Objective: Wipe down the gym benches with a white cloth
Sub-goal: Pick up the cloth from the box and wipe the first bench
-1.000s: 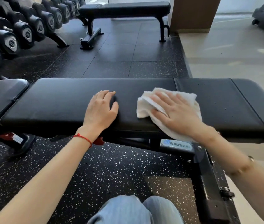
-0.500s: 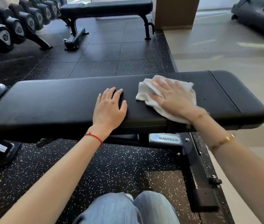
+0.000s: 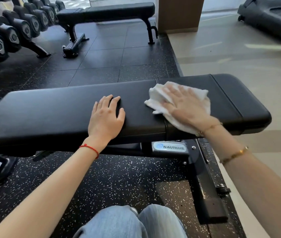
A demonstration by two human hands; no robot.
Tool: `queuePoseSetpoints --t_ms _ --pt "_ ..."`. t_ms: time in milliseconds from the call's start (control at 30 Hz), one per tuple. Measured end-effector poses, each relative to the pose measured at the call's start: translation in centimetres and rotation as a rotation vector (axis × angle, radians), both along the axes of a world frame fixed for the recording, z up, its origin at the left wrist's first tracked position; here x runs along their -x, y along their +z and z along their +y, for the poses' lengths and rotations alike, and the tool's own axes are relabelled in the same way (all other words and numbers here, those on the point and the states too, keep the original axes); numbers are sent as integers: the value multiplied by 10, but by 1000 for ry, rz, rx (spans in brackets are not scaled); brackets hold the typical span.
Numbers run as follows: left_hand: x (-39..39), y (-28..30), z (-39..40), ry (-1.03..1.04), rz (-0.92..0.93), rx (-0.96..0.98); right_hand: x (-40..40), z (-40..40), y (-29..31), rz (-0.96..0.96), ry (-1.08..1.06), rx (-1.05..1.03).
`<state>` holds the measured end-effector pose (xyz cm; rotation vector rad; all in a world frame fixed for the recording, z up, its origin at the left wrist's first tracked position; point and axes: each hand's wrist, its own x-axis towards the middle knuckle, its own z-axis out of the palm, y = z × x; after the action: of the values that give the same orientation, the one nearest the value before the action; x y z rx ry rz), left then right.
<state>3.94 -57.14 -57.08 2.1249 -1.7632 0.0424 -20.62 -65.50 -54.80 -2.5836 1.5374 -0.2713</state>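
A long black padded bench (image 3: 55, 109) runs across the view in front of me. My left hand (image 3: 106, 117) lies flat on its pad near the middle, fingers straight. My right hand (image 3: 186, 104) presses a crumpled white cloth (image 3: 157, 98) flat against the pad, just right of the seam between the two cushions. The hand covers most of the cloth and its fingers are blurred. A second black flat bench (image 3: 107, 11) stands farther back on the dark floor.
A rack of black dumbbells (image 3: 12, 31) lines the far left. A brown pillar (image 3: 179, 14) stands behind the far bench. Dark gym machinery (image 3: 270, 18) sits at the far right on the pale floor. My knees in jeans (image 3: 133, 222) are below, beside the bench's base (image 3: 206, 194).
My right hand has slid the cloth to the right along the pad, across the cushion seam. My left hand stays flat on the bench. The view has shifted to the right.
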Motion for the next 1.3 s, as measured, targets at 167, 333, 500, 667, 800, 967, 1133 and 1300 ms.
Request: queuePoseSetpoints --t_ms 167,333,500,667,800,967,1133,1300 --pt "-1 0 0 -1 -11 -15 55 28 -11 18 -9 5" --pt "2 1 -2 6 -13 8 62 -49 5 57 -129 -28" --pt "2 2 0 11 -13 27 1 -58 2 29 -20 -73" --pt "4 3 2 16 -7 30 -1 -41 -3 -10 -29 -87" --pt "3 2 3 14 -7 23 22 -5 -10 -21 56 -26" --pt "4 0 1 15 -18 5 73 -15 -7 -5 -42 1" --pt "6 0 1 17 -12 18 28 -76 8 47 -220 -20" --pt "1 0 1 15 4 45 -12 -32 -1 37 116 -2"
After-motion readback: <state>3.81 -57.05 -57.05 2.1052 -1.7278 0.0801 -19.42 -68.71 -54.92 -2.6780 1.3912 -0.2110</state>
